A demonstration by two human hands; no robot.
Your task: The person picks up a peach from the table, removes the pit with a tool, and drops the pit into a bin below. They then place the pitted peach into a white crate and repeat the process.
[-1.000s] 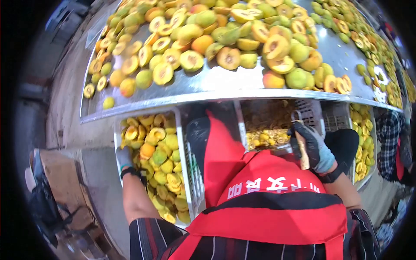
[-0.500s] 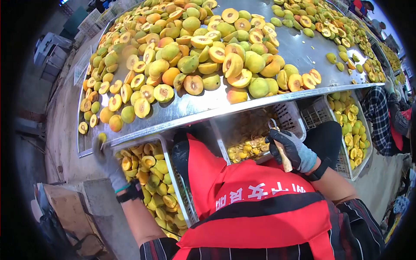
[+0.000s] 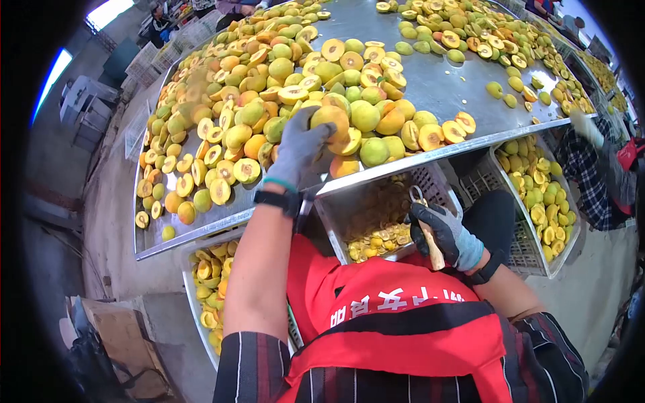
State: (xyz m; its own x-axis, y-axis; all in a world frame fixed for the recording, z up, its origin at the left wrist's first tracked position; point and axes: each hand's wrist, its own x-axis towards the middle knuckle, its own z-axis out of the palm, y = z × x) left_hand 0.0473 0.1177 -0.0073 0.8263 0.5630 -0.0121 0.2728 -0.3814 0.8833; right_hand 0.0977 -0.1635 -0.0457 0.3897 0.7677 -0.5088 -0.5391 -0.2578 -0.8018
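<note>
My left hand (image 3: 302,142), in a grey glove, has its fingers wrapped round a yellow-orange peach half (image 3: 330,123) at the near edge of the pile on the metal table (image 3: 430,144). In my gloved right hand (image 3: 449,235) is a pitting tool (image 3: 434,247) with a pale wooden handle and a metal loop at its upper end. That hand is over my lap, beside a crate (image 3: 435,185) holding pits and scraps. Many halved peaches (image 3: 246,170) lie around my left hand, several with the cut face up.
A crate of peach halves (image 3: 193,295) stands below my left arm, and another (image 3: 568,252) at the right. A person in a checked sleeve (image 3: 583,161) works at the far right. Cardboard (image 3: 124,336) lies on the floor at lower left.
My left hand has moved from the left crate up and right to the pile and taken hold of a peach half. My right hand still holds the tool. The view has shifted.
</note>
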